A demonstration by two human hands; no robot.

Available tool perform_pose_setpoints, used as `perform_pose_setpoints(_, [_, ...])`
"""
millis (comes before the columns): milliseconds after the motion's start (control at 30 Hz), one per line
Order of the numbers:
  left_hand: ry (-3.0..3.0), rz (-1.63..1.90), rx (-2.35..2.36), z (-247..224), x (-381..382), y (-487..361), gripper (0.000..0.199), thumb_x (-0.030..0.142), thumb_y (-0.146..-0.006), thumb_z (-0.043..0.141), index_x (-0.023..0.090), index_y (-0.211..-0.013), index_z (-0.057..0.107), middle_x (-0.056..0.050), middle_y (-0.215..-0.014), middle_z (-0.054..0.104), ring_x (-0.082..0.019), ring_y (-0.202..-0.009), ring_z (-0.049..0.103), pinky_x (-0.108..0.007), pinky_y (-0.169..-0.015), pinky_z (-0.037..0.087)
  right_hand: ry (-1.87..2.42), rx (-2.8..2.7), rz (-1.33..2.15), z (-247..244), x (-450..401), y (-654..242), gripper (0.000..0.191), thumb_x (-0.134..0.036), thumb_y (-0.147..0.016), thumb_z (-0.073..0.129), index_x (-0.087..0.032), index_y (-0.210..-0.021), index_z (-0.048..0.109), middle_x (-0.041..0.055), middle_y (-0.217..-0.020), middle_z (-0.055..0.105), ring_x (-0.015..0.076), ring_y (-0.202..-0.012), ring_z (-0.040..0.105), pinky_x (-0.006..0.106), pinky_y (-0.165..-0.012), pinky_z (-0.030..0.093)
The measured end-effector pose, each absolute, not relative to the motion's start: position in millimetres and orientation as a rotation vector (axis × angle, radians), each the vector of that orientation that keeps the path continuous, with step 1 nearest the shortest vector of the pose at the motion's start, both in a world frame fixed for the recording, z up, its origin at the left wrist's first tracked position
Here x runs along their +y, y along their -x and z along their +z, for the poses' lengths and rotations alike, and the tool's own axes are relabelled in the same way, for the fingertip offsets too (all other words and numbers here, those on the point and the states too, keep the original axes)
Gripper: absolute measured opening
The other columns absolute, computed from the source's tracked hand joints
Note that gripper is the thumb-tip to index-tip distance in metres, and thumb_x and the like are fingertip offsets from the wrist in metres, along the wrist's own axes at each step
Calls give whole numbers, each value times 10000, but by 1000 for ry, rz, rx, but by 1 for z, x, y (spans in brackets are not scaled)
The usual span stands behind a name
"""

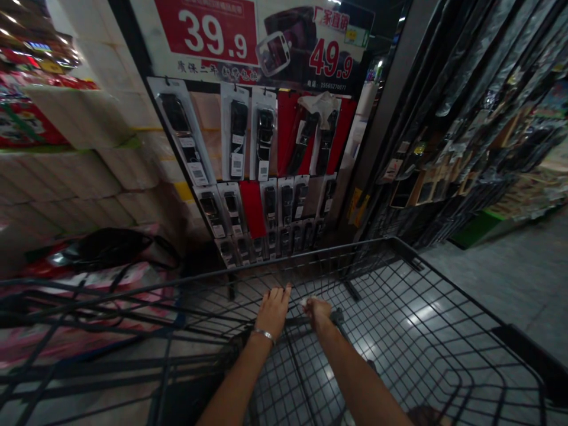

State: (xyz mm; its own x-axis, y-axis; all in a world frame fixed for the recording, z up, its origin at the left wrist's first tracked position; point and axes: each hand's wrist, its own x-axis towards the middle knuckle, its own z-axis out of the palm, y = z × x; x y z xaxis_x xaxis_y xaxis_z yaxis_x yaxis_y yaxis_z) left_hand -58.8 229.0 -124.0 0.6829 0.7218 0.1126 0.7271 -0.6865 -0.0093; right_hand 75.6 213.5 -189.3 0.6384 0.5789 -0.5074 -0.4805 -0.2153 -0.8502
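Note:
My left hand (274, 310), with a silver bracelet at its wrist, reaches forward over the wire shopping cart (394, 313), fingers stretched out and nothing seen in them. Just to its right, my right hand (317, 309) is closed, with a small whitish thing showing at its fingertips, too small to make out. The two hands are apart. Beyond them hangs a rack of packaged belts (265, 136) in clear and white packs, some with red backing, below a sign (213, 29) reading 39.9 and 49.9.
Stacked paper-like packs (57, 177) stand at the left, above pink packages (133, 296) and a black bag (110, 245) low down. Dark hanging goods (426, 106) fill the right side, with a green-edged shelf (479, 228) farther right. Tiled floor (501, 272) shows beyond the cart.

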Motion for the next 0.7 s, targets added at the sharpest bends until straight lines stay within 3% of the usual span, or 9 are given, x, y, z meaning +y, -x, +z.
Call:
perform_pose_setpoints(267, [2860, -136, -1254, -122, 229, 57, 567, -26, -822, 327, 116, -1366, 395, -123, -1083, 578, -214, -1050, 492, -384, -921, 417, 1429, 96, 986, -160, 220, -66, 245, -54, -479, 570, -222, -467, 391, -67, -362, 484, 124, -357, 510, 231, -373, 451])
perform_pose_setpoints(700, [2856, -155, -1281, -122, 227, 56, 546, -9, -836, 323, 122, -1362, 393, -128, -1097, 568, -216, -1096, 472, -393, -946, 404, 1232, 16, 1068, -114, 221, -61, 263, 24, -450, 532, -203, -502, 412, -45, -440, 539, 129, -451, 573, 236, -452, 526])
